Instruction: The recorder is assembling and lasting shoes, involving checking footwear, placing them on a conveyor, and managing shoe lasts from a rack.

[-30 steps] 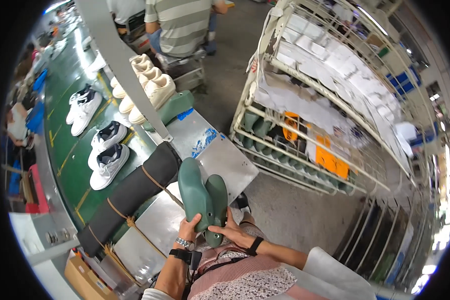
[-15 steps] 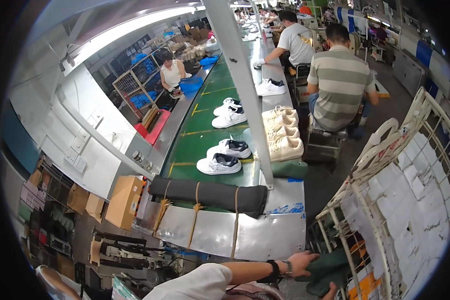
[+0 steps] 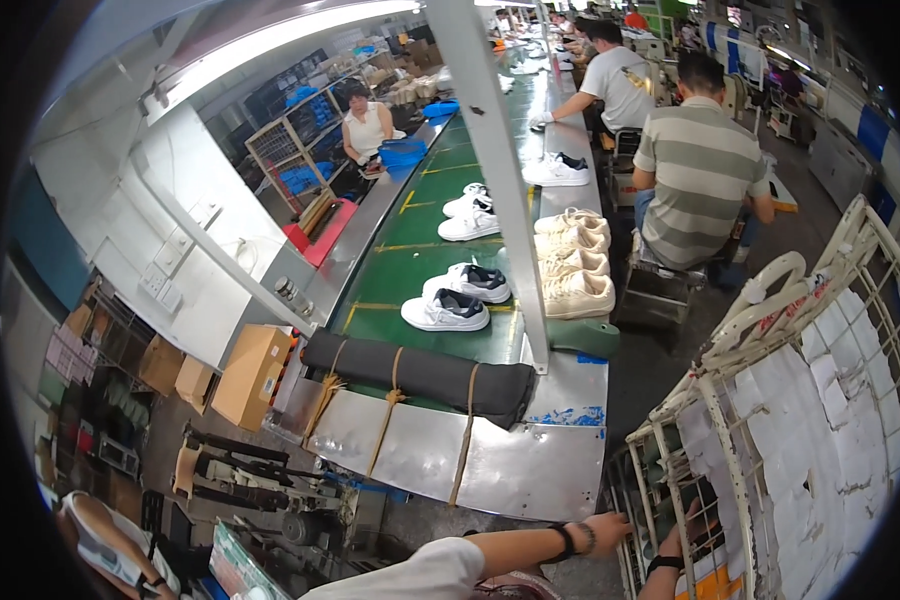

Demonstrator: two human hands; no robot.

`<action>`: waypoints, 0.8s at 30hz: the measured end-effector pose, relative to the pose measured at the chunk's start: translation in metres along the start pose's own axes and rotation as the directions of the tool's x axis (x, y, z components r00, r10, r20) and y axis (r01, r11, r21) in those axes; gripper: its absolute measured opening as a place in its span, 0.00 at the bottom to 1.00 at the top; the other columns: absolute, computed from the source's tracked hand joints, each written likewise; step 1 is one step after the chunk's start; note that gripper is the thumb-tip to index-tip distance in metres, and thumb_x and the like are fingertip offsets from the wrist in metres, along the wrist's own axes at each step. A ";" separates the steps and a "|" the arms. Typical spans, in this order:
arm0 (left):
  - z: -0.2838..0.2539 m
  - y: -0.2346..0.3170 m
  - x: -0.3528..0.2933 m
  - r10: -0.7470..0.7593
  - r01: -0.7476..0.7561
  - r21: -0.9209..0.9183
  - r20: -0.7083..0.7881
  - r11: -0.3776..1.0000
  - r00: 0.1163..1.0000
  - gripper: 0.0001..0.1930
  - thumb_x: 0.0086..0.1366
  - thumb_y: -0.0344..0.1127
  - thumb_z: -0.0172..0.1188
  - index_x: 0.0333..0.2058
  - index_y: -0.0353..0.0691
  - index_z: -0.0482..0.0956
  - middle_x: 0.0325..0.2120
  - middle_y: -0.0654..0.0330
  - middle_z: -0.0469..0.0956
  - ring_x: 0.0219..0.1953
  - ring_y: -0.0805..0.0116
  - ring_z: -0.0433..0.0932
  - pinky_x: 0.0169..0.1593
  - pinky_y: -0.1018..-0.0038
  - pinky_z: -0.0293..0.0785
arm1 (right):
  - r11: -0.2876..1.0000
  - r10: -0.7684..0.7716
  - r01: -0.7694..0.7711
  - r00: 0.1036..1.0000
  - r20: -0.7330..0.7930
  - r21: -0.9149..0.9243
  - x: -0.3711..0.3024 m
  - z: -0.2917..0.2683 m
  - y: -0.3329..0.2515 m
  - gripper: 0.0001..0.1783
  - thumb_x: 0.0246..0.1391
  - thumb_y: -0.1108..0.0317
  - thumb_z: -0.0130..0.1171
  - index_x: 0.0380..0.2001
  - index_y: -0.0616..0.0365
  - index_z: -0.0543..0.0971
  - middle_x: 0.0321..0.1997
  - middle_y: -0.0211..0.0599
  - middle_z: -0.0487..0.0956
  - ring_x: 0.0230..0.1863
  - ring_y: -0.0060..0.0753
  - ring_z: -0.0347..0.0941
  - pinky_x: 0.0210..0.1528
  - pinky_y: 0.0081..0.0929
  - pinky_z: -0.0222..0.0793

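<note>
Cream-painted metal rack [image 3: 727,455] stands near right — left hand [image 3: 605,534] at its edge, right hand [image 3: 678,534] behind its bars — and I cannot tell whether either holds anything.

Reaches with right hand [image 3: 686,528] into a pale wire rack [image 3: 727,450] — holds left hand [image 3: 607,531] just beside it — near a green conveyor [image 3: 390,268] with white sneakers [image 3: 445,312] and, across its end, a cord-tied dark roll [image 3: 430,385].

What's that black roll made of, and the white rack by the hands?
The black roll looks like matte rubber, foam or cloth; its dull surface leaves that open. The white rack is probably painted metal: its coating looks worn, with dark chips showing.
</note>
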State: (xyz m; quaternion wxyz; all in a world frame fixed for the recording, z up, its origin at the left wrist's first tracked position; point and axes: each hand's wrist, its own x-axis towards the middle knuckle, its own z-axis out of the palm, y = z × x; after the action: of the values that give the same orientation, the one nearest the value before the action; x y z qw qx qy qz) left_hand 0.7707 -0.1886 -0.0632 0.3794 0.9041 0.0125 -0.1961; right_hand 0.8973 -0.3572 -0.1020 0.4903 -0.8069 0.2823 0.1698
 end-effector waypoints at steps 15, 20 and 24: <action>0.162 -0.121 -0.401 -0.862 0.720 -0.515 -0.080 0.465 0.501 0.30 0.62 0.52 0.60 0.59 0.43 0.75 0.50 0.49 0.82 0.55 0.47 0.79 0.59 0.57 0.73 | 0.282 -0.901 0.955 0.297 0.317 -0.094 -0.172 0.072 0.004 0.40 0.51 0.73 0.57 0.69 0.67 0.60 0.72 0.57 0.62 0.74 0.59 0.53 0.76 0.50 0.45; 0.233 -0.117 -0.481 -0.913 0.686 -0.608 -0.193 0.399 0.360 0.24 0.56 0.52 0.63 0.47 0.45 0.82 0.43 0.50 0.84 0.50 0.47 0.81 0.54 0.56 0.77 | 0.043 -0.478 0.767 -0.547 0.687 0.640 -0.367 0.147 -0.027 0.43 0.50 0.70 0.64 0.69 0.69 0.60 0.71 0.60 0.64 0.73 0.60 0.57 0.75 0.44 0.49; 0.278 -0.117 -0.582 -0.921 0.594 -0.730 -0.386 0.339 0.050 0.20 0.53 0.42 0.63 0.45 0.42 0.82 0.37 0.45 0.84 0.44 0.44 0.83 0.49 0.53 0.79 | -0.012 -0.516 0.578 -0.703 0.490 0.816 -0.471 0.204 -0.119 0.30 0.61 0.70 0.57 0.66 0.64 0.67 0.70 0.48 0.68 0.67 0.44 0.66 0.66 0.38 0.66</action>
State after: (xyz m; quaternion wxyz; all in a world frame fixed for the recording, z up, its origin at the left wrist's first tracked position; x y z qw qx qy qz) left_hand 0.1177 -0.2235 -0.1076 0.3273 0.6355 0.6979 0.0446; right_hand 0.6032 0.0025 0.1457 0.4541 -0.4240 -0.7580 0.1987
